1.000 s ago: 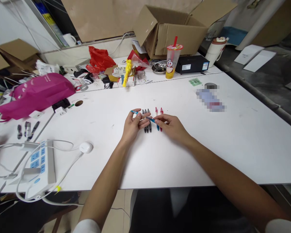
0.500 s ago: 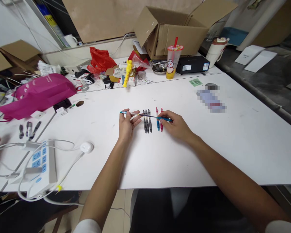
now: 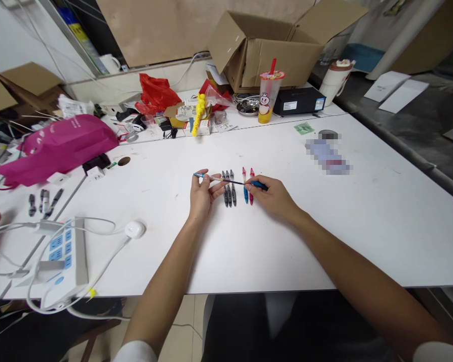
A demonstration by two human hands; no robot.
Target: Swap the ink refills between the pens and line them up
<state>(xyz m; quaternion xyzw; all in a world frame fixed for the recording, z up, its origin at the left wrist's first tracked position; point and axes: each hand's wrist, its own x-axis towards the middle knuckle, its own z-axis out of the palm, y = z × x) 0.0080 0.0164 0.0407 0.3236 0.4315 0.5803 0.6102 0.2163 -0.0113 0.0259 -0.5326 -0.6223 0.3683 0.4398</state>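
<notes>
My left hand (image 3: 201, 198) pinches the clear upper half of a pen (image 3: 198, 175), which has a blue end. A thin ink refill (image 3: 232, 181) runs from it across to a blue pen barrel (image 3: 259, 185), gripped by the closed fingers of my right hand (image 3: 275, 195). The refill's tip is at the barrel's left end; how far inside it goes is hidden. Below the refill lie three black-and-clear pens (image 3: 229, 195) side by side. Right of them are a pen with a pink top and blue grip (image 3: 245, 195) and a pink pen (image 3: 252, 173), partly behind my right fingers.
On the left are a white power strip (image 3: 75, 261) with cables, a white charger puck (image 3: 135, 229), several dark pens (image 3: 45, 201) and a magenta bag (image 3: 71, 136). A drink cup (image 3: 267, 100), a black box (image 3: 300, 102) and a cardboard box (image 3: 283, 60) stand behind.
My left hand has moved a little right with the upper half and refill, so the two pen parts are closer together. My right hand has hardly moved.
</notes>
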